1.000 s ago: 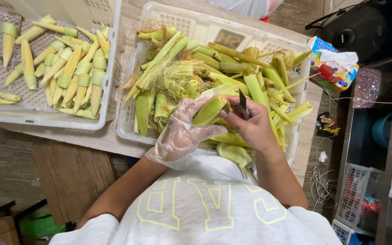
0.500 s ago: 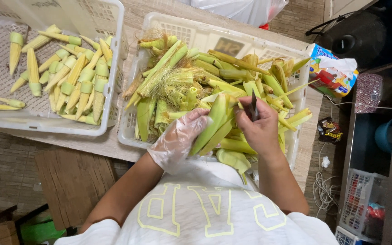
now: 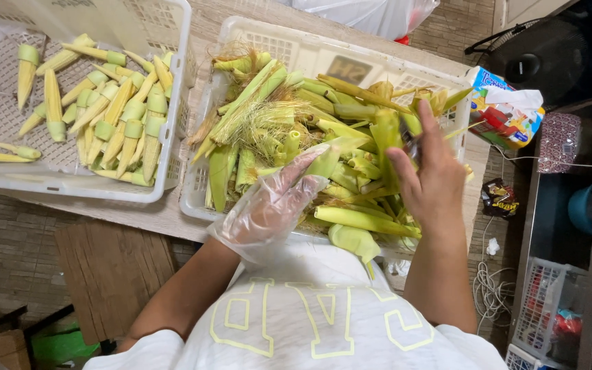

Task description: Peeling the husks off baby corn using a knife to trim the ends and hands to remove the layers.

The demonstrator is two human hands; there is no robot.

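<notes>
A white plastic crate in front of me is heaped with unhusked baby corn, green husks and brown silk. My left hand, in a clear plastic glove, grips one green ear near the crate's front. My right hand, bare, is shut on a small dark knife and rests on the husks just right of that ear. A second white crate on the left holds several peeled yellow baby corns.
A tissue box sits at the crate's right corner. A dark shelf unit with small white baskets stands to the right. A wooden stool is below the table edge, and a cable lies on the floor.
Both hands have shifted slightly up and to the right over the pile. My right hand has lifted the knife higher along the ear, and my left hand has slid along the husk.
</notes>
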